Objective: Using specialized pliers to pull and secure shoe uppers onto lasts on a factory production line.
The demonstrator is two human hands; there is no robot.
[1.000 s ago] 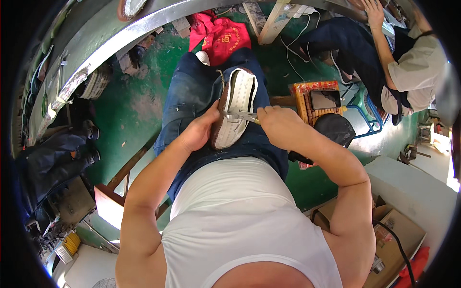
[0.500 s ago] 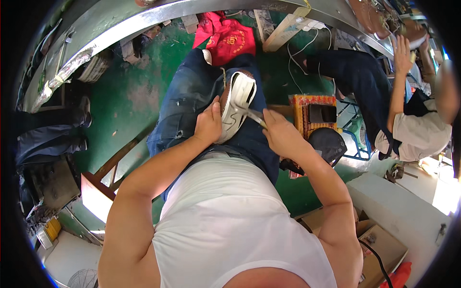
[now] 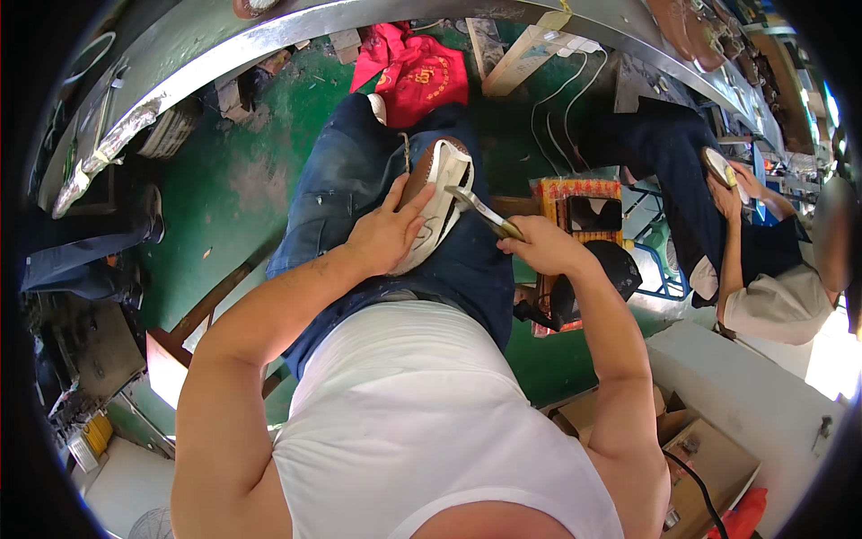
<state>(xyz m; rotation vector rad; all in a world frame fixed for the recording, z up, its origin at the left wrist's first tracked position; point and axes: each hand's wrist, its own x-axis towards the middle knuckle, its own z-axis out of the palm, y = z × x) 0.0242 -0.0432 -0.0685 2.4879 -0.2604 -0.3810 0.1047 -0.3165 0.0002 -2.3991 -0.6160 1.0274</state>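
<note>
A brown shoe lies bottom up across my thighs, its pale underside facing me. My left hand grips its left side, the fingers laid over the brown upper and the pale edge. In my right hand is a silver hand tool with a curved head; its exact kind is hard to make out. The head points left and lies by the right edge of the shoe's underside; I cannot tell whether they touch. My fingers are wrapped round its handle end. A lace-like cord sticks up beside the toe.
A metal-edged bench curves across the far side, with brown shoes on its right. A red cloth bag lies beyond my knees. At right, another person holds a shoe. A stool and a dark cap stand beside me.
The tool's head has shifted slightly right and up. My right hand has moved right and down; my left fingers have spread further over the shoe. The other person's hands have come down to a shoe.
</note>
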